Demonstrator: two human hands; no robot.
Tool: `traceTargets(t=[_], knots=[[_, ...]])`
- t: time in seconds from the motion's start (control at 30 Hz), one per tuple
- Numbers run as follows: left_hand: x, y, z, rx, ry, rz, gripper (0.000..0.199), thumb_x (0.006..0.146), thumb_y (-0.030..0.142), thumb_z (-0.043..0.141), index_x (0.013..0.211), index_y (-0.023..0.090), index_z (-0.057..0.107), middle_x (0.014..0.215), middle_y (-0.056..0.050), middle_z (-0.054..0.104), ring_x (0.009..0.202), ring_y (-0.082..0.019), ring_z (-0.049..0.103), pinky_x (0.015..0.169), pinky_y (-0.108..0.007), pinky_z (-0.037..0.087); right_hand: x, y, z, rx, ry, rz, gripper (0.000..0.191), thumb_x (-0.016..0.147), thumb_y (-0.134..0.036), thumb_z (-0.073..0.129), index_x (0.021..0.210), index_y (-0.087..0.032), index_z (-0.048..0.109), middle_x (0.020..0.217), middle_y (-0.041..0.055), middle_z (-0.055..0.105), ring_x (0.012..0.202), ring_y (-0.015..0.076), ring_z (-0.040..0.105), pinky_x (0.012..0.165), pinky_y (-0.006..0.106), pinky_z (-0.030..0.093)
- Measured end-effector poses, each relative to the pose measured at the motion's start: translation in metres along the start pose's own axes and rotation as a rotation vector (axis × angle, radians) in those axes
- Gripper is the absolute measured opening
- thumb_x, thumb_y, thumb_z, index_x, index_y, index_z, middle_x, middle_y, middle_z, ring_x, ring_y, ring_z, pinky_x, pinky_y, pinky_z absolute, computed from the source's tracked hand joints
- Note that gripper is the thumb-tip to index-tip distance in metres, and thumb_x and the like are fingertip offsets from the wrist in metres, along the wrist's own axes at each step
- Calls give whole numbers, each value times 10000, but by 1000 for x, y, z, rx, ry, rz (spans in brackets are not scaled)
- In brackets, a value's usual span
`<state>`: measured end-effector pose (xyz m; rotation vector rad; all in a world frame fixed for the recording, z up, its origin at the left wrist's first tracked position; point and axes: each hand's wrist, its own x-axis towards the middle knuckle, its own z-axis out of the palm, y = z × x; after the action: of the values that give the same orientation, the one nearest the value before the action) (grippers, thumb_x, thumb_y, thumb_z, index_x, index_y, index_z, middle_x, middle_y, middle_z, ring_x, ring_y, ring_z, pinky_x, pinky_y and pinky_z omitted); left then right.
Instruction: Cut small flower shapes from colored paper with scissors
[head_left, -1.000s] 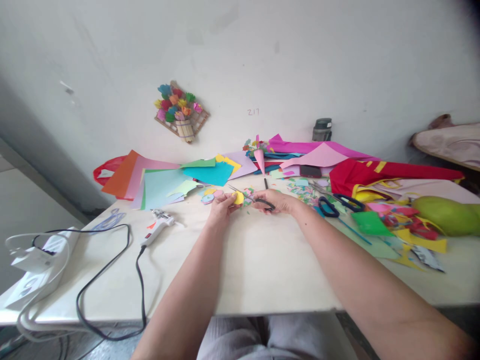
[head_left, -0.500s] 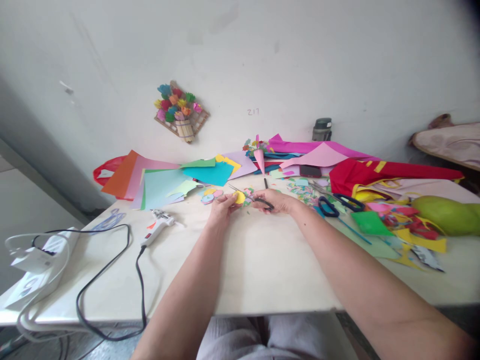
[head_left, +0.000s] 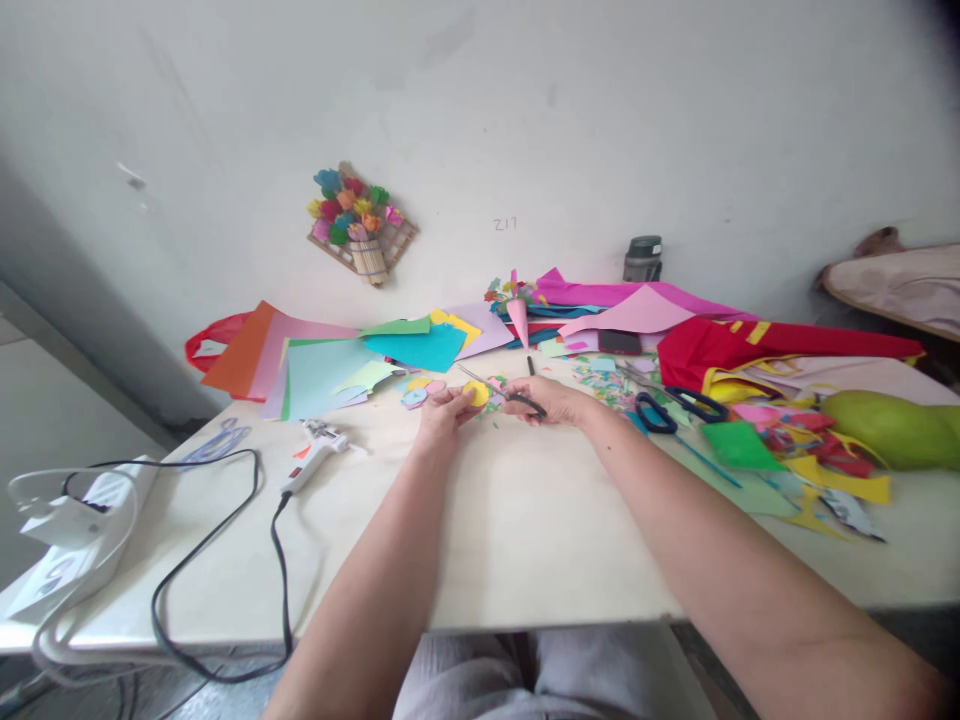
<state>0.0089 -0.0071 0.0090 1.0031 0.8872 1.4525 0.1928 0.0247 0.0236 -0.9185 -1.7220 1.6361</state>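
Between the fingertips of my left hand (head_left: 448,411) is a small rounded piece of yellow paper (head_left: 476,392). My right hand (head_left: 551,402) is closed around the dark handles of a pair of scissors (head_left: 489,383). Their blades point left, at the far edge of the yellow piece; whether they touch it I cannot tell. Small cut paper flowers (head_left: 417,392) lie just beyond my left hand. Colourful paper scraps (head_left: 600,376) are scattered behind and to the right of my right hand. A black pen or marker (head_left: 531,366) lies just beyond it.
A glue gun (head_left: 319,458) with a black cable lies left, near a power strip (head_left: 112,500). Coloured paper sheets (head_left: 319,370) spread along the back. Blue-handled scissors (head_left: 679,405), a red cloth (head_left: 720,345) and a phone (head_left: 619,342) are on the right. A pink paper cone (head_left: 518,318) stands at the back.
The yellow paper has turned slightly in my left fingers, and the scissor blades look a little wider apart. Both hands stay in nearly the same place.
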Motion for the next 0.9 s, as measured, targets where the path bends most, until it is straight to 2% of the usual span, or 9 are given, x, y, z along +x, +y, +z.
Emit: traceTargets(t=[0.17,0.37,0.53,0.73,0.9], knots=[[1,-1,-2,19,-44,16,270,521,294,805,645,145,617,660,0,632,604,-122,596,693,-289,496,-10,-9,0,-102,152,-78,214,615,-141,719,737,-132,543,426,-68,497,340,44,412,327,154,314],[0,-1,0,74,-115,-28,261,510,279,806,644,139,632,660,-4,637,597,-112,593,697,-280,495,-4,-9,0,-36,267,-174,279,561,-71,725,747,-151,533,551,-45,584,425,60,503,407,167,395],[-1,-2,3,156,-186,-77,290,485,290,823,645,133,640,672,-20,654,598,-126,602,685,-292,503,1,-8,3,77,270,-230,315,561,-69,697,826,-156,550,625,-43,604,507,68,542,462,164,411],[-3,-4,3,258,-251,-96,268,535,317,804,664,130,663,687,-52,671,603,-140,609,638,-266,478,1,-10,8,34,213,-256,348,542,-103,706,859,-147,569,565,-62,561,506,74,514,493,185,399],[-3,-4,5,228,-250,-111,286,523,308,807,666,128,638,721,-41,660,645,-143,602,645,-274,488,3,-11,12,21,288,-264,327,550,-107,683,851,-141,557,543,-65,546,486,73,493,481,188,377]])
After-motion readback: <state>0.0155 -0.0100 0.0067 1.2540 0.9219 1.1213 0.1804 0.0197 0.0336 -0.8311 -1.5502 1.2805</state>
